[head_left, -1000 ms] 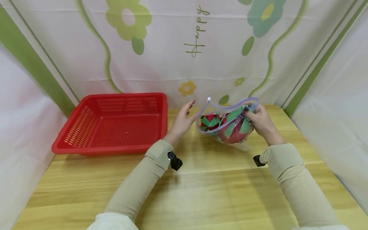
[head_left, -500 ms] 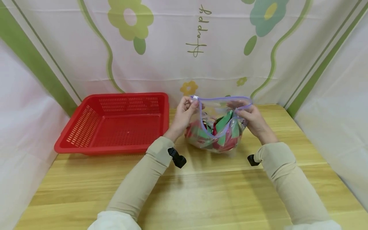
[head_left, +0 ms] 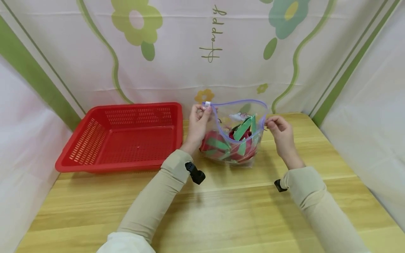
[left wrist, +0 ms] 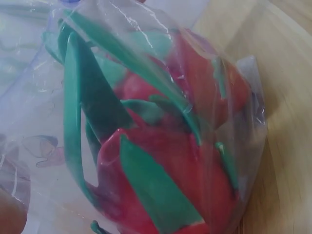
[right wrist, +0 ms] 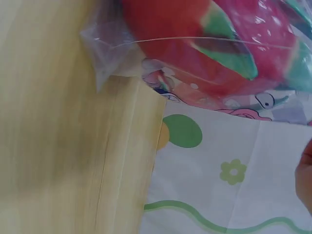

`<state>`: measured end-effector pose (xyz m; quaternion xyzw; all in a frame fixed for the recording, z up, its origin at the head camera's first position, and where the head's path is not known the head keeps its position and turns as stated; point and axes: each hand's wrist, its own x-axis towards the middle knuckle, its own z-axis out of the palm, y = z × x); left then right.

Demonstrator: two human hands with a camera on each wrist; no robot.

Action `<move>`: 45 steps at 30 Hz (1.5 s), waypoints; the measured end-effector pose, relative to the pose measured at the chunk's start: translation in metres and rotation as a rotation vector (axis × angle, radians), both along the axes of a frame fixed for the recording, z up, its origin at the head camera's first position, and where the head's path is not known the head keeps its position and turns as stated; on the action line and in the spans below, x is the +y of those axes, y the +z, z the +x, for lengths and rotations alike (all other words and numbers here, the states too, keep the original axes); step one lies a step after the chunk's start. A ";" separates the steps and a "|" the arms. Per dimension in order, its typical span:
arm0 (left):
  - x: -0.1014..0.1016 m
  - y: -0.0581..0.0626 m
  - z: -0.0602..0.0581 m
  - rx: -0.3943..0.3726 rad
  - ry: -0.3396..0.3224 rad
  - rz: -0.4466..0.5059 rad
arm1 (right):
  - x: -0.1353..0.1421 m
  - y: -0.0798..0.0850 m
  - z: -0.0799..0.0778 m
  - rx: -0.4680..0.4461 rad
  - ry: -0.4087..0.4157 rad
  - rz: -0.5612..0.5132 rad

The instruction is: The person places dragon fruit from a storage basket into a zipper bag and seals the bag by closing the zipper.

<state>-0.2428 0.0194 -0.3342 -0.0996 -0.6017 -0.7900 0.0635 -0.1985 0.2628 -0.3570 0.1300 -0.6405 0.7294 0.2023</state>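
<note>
A clear zip bag [head_left: 235,109] with a purple zip rim stands on the table with its mouth open. Inside it lie dragon fruits [left wrist: 170,165], red with green scales; the right wrist view shows part of a red dragon fruit [right wrist: 165,29] through the plastic. My left hand [head_left: 197,128] pinches the bag's rim at the white slider [head_left: 207,104]. On the opposite side, my right hand [head_left: 282,136] has thumb and fingers pinched together at the bag's right edge. Only a sliver of each hand shows in its own wrist view.
To the left stands a red perforated plastic basket [head_left: 118,164]. A flower-printed cloth [head_left: 177,52] hangs behind the wooden table [head_left: 221,211], and white cloth walls flank both sides.
The left hand came to the bag and took hold of its rim at the slider. The bag moved left and now stands more upright. The right hand shifted its hold to the right edge.
</note>
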 end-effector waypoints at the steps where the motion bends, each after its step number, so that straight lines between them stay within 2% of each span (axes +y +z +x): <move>1: -0.001 0.000 0.000 -0.002 0.007 -0.003 | -0.001 -0.001 0.002 0.019 0.022 0.038; 4: -0.003 0.000 -0.001 -0.001 0.002 0.001 | -0.003 -0.001 0.006 0.051 0.058 0.150; 6: -0.005 0.000 -0.002 -0.004 0.004 -0.006 | -0.005 0.000 0.007 0.039 0.022 0.213; 8: -0.006 -0.001 -0.003 0.002 -0.007 -0.010 | -0.007 0.002 0.007 0.019 -0.009 0.224; 13: -0.009 0.000 -0.004 -0.020 0.004 -0.031 | -0.012 0.004 0.005 -0.024 -0.016 0.030; 18: -0.015 0.004 -0.007 -0.074 0.047 -0.064 | -0.017 0.009 0.001 -0.003 -0.021 -0.172; 23: -0.024 0.009 -0.010 -0.047 0.117 -0.080 | -0.019 0.020 -0.005 0.014 -0.062 -0.360; 26: -0.030 0.014 -0.011 -0.026 0.154 -0.054 | -0.017 0.028 -0.010 0.003 -0.097 -0.436; 30: -0.041 0.020 -0.010 -0.002 0.151 -0.056 | -0.015 0.039 -0.015 -0.030 -0.127 -0.463; 35: -0.051 0.025 -0.008 0.023 0.113 -0.094 | -0.012 0.050 -0.023 -0.078 -0.134 -0.421; 45: -0.053 0.028 -0.009 0.006 0.106 -0.064 | -0.006 0.066 -0.033 -0.205 -0.133 -0.417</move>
